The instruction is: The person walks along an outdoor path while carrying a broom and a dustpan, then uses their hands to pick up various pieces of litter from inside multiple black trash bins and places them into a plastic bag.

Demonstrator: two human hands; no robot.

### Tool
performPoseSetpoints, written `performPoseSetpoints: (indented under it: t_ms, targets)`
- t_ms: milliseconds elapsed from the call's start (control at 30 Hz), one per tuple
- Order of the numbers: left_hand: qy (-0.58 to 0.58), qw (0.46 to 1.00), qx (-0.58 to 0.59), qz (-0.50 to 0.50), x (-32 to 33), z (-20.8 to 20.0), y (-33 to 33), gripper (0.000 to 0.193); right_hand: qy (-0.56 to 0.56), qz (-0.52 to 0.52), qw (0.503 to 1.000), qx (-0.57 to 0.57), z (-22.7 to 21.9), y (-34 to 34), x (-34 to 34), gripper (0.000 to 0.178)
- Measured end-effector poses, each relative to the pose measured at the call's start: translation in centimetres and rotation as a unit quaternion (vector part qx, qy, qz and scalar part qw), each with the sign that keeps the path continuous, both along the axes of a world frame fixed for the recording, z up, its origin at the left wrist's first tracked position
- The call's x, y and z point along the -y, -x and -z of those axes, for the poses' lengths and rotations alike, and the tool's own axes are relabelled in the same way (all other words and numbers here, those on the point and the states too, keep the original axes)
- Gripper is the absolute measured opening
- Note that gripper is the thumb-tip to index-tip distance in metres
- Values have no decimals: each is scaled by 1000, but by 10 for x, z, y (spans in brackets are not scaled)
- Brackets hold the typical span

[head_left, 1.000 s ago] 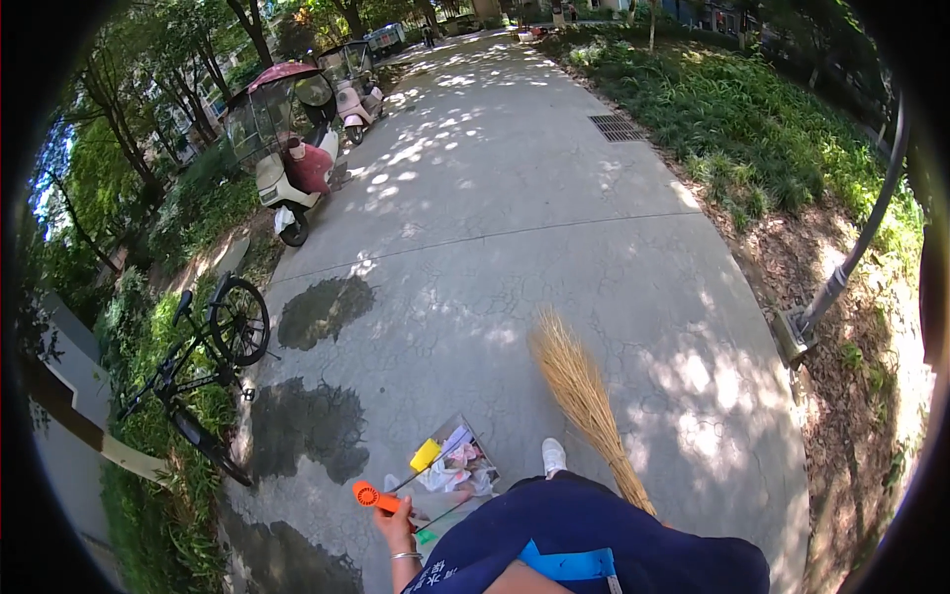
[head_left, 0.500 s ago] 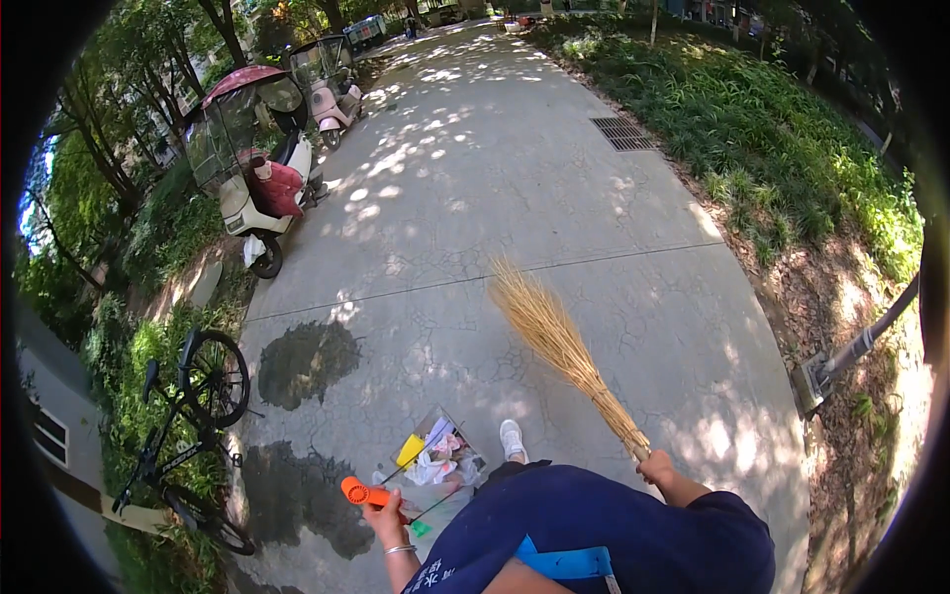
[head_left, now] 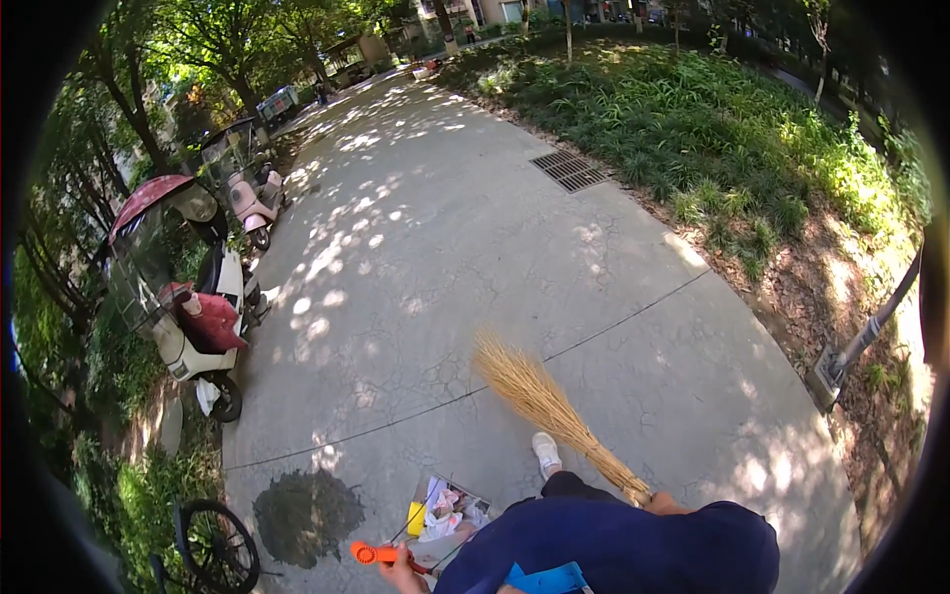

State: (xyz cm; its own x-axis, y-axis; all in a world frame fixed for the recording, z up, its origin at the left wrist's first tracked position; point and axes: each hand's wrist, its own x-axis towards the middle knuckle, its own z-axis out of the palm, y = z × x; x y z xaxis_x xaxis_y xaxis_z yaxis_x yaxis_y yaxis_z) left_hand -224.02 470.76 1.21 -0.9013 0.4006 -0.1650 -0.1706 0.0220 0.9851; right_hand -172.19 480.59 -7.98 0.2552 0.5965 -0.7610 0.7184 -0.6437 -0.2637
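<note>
Outdoors: right hand (head_left: pixel 661 501) clenched on broom (head_left: pixel 550 407) neck, light, springy bristles; left hand (head_left: pixel 401 571) grasping dustpan (head_left: pixel 438 510) by orange handle (head_left: pixel 377 554).

One straw broom (head_left: pixel 539 401), one litter-filled dustpan (head_left: pixel 445 507), two scooters (head_left: pixel 188 317), perhaps more beyond.

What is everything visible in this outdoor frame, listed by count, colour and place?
broom: 1, straw yellow, bristles raised over the path, centre.
dustpan: 1, holds pale litter and a yellow item, lower centre.
orange handle: 1, lower left of centre.
scooters: 2, canopied, left edge.
bicycle wheel: 1, black, lower left.
drain grate: 1, dark, right of path.
wet patch: 1, dark, on concrete.
pole: 1, grey, right.
shoe: 1, white.
left hand: grip on the orange handle.
right hand: grip on the broom.
</note>
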Motion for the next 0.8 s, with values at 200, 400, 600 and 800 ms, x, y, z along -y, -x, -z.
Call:
performPoseSetpoints:
  t_ms: [200,400,600,800]
  targets:
    - [-11,1000,-8,-28,-210,6,75,34,18,-42,999,3,35,58,-212,22]
    - [-27,998,-29,-39,-397,-9,151,34,44,-38,998,-37,52,125,-459,30]
    - [-23,999,-16,-22,-595,8,241,35,-9,-42,999,0,75,209,-675,24]
    - [-41,999,10,-15,-787,31,342,35,-16,-30,999,3,30,334,-824,29]
